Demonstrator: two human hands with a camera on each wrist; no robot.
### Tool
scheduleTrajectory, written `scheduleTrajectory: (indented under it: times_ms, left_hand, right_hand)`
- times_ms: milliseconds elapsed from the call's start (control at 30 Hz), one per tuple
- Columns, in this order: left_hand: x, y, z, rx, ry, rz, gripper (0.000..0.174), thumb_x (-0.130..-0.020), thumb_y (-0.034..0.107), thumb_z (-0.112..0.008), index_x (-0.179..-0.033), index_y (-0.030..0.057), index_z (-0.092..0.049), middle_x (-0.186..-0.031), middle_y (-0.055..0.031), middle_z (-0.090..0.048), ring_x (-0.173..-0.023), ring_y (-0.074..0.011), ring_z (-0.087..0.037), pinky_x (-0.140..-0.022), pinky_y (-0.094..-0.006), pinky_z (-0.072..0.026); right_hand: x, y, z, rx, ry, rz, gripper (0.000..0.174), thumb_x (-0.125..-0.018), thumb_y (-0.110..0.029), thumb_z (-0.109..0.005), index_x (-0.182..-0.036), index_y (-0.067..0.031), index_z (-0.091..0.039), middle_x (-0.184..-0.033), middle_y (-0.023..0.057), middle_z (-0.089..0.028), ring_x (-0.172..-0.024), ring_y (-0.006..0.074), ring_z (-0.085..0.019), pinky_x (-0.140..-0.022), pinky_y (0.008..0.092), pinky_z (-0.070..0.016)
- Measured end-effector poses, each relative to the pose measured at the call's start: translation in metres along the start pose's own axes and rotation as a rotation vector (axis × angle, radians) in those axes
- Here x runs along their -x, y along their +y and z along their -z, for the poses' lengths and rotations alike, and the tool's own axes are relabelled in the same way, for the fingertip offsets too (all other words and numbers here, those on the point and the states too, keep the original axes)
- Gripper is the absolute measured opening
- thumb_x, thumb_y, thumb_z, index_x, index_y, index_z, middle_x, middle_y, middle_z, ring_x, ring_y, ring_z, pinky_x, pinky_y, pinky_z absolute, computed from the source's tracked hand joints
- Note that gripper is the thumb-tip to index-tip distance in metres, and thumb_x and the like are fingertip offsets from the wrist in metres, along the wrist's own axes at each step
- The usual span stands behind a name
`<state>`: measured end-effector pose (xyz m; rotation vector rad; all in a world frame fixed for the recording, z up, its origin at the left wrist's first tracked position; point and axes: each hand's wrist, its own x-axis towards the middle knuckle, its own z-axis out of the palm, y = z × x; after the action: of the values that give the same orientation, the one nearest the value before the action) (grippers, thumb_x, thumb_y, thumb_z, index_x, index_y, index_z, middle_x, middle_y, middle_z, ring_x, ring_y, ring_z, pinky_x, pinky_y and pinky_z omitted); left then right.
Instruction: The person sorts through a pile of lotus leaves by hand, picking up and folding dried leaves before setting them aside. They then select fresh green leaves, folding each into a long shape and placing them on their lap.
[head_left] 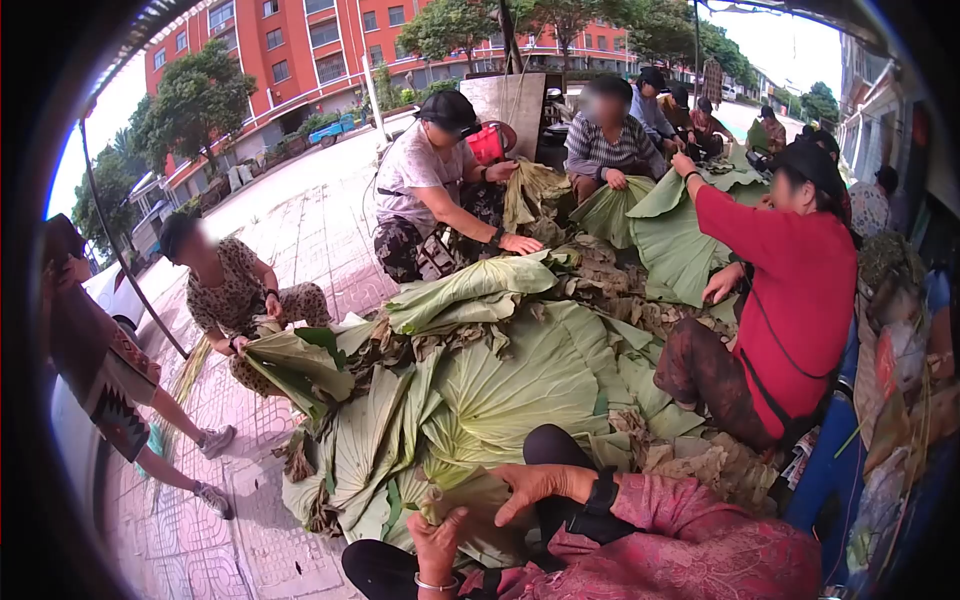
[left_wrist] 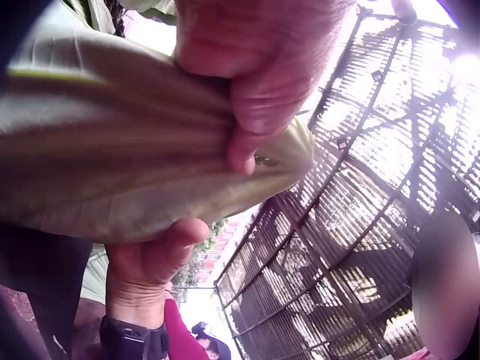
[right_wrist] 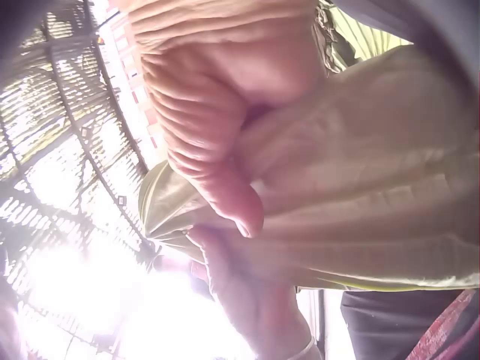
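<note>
A folded green lotus leaf [head_left: 478, 512] lies across my lap at the bottom of the head view, and both my hands hold it. My left hand [head_left: 437, 545], with a thin bracelet at the wrist, grips its near end with thumb and fingers curled round the fold [left_wrist: 112, 150]. My right hand [head_left: 530, 485], with a black watch, clasps the leaf from the far side. In the right wrist view my right thumb [right_wrist: 225, 187] presses into the leaf [right_wrist: 375, 202]. My left hand [right_wrist: 247, 292] holds it from below.
A big heap of lotus leaves [head_left: 520, 370] covers the ground ahead. Several people sit round it, among them one in red [head_left: 790, 290] at the right and one in grey [head_left: 430, 170] at the back. Someone stands on the paving [head_left: 230, 520] at left.
</note>
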<state>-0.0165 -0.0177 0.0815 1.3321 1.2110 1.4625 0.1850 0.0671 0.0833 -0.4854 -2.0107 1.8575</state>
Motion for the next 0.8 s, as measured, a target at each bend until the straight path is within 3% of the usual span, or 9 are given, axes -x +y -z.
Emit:
scheduleTrajectory:
  times_ms: [67, 233, 267, 367, 433, 467, 667, 733, 800]
  left_hand:
    - [-0.002, 0.004, -0.002, 0.036, 0.013, 0.05, 0.033, -0.07, 0.016, -0.078, -0.087, -0.0036, -0.057, -0.077, -0.0027, -0.058, -0.064, -0.0102, -0.048, -0.057, -0.0245, -0.0401]
    - [-0.002, 0.008, -0.012, 0.175, 0.126, 0.008, 0.066, -0.063, 0.024, -0.082, -0.113, -0.0042, -0.049, -0.099, -0.01, -0.06, -0.089, -0.0179, -0.057, -0.079, -0.0296, -0.0462]
    - [-0.004, 0.015, -0.006, 0.168, -0.046, 0.078, 0.08, -0.061, 0.024, -0.083, -0.123, -0.0031, -0.041, -0.109, -0.0117, -0.058, -0.099, -0.019, -0.056, -0.086, -0.03, -0.0447]
    - [0.011, -0.022, 0.008, -0.084, -0.233, 0.262, 0.062, -0.065, 0.025, -0.081, -0.112, -0.0025, -0.051, -0.095, -0.0087, -0.063, -0.083, -0.0139, -0.058, -0.074, -0.0286, -0.049]
    - [0.019, -0.028, 0.009, -0.074, -0.256, 0.382, 0.043, -0.073, 0.022, -0.076, -0.104, -0.0019, -0.057, -0.083, -0.0055, -0.064, -0.075, -0.0105, -0.057, -0.066, -0.0273, -0.0494]
    - [0.02, -0.026, 0.006, -0.045, -0.196, 0.331, 0.025, -0.079, 0.016, -0.07, -0.092, -0.0032, -0.062, -0.078, -0.0029, -0.064, -0.068, -0.0093, -0.058, -0.059, -0.0243, -0.0483]
    - [0.023, -0.022, 0.013, 0.158, 0.014, 0.335, 0.02, -0.082, 0.015, -0.066, -0.092, -0.002, -0.063, -0.077, -0.0016, -0.063, -0.066, -0.0089, -0.056, -0.059, -0.025, -0.0476]
    - [0.021, -0.016, 0.02, 0.213, 0.068, 0.336, 0.02, -0.082, 0.015, -0.065, -0.093, -0.0019, -0.063, -0.078, -0.0025, -0.063, -0.066, -0.0101, -0.058, -0.06, -0.0256, -0.0484]
    - [0.018, -0.008, 0.025, 0.234, 0.116, 0.315, 0.023, -0.082, 0.015, -0.064, -0.097, -0.0017, -0.062, -0.082, -0.0036, -0.064, -0.067, -0.0121, -0.059, -0.061, -0.0267, -0.0496]
  right_hand:
    - [-0.002, 0.004, -0.006, -0.072, 0.083, -0.136, 0.051, -0.072, -0.018, -0.074, -0.113, 0.004, -0.055, -0.101, 0.0027, -0.061, -0.09, 0.0094, -0.052, -0.081, 0.0238, -0.0416]
    - [0.001, -0.02, -0.01, -0.264, 0.33, -0.018, 0.038, -0.072, -0.009, -0.071, -0.107, 0.0016, -0.059, -0.092, 0.0001, -0.062, -0.083, 0.0088, -0.053, -0.076, 0.024, -0.0433]
    - [0.0, -0.022, -0.01, -0.34, 0.355, -0.009, 0.039, -0.072, -0.008, -0.071, -0.107, 0.001, -0.059, -0.093, 0.0001, -0.062, -0.083, 0.0088, -0.054, -0.076, 0.0242, -0.0432]
    - [-0.006, -0.018, 0.003, -0.505, 0.415, -0.076, 0.047, -0.068, 0.0, -0.07, -0.113, 0.0012, -0.056, -0.102, 0.0053, -0.062, -0.09, 0.0139, -0.059, -0.083, 0.0283, -0.0467]
    - [-0.012, -0.021, 0.0, -0.47, 0.508, -0.024, 0.041, -0.069, -0.001, -0.068, -0.109, 0.0028, -0.058, -0.096, 0.0067, -0.063, -0.081, 0.0143, -0.061, -0.076, 0.0275, -0.0492]
    - [-0.013, -0.017, 0.003, -0.447, 0.459, -0.063, 0.052, -0.068, -0.004, -0.071, -0.116, 0.0025, -0.053, -0.103, 0.0071, -0.061, -0.091, 0.0146, -0.059, -0.082, 0.0285, -0.0464]
    - [-0.016, -0.027, 0.008, -0.299, 0.367, 0.074, 0.084, -0.069, -0.029, -0.077, -0.132, 0.0038, -0.033, -0.125, 0.0115, -0.047, -0.117, 0.0185, -0.043, -0.099, 0.0291, -0.0319]
    - [-0.015, -0.019, 0.01, -0.153, 0.279, -0.014, 0.088, -0.068, -0.035, -0.077, -0.133, 0.0038, -0.032, -0.126, 0.0121, -0.046, -0.117, 0.0194, -0.043, -0.099, 0.029, -0.0315]
    - [-0.014, 0.056, 0.026, 0.059, 0.218, 0.009, 0.094, -0.065, -0.042, -0.078, -0.134, 0.0032, -0.032, -0.125, 0.0118, -0.047, -0.116, 0.0197, -0.043, -0.098, 0.0298, -0.0326]
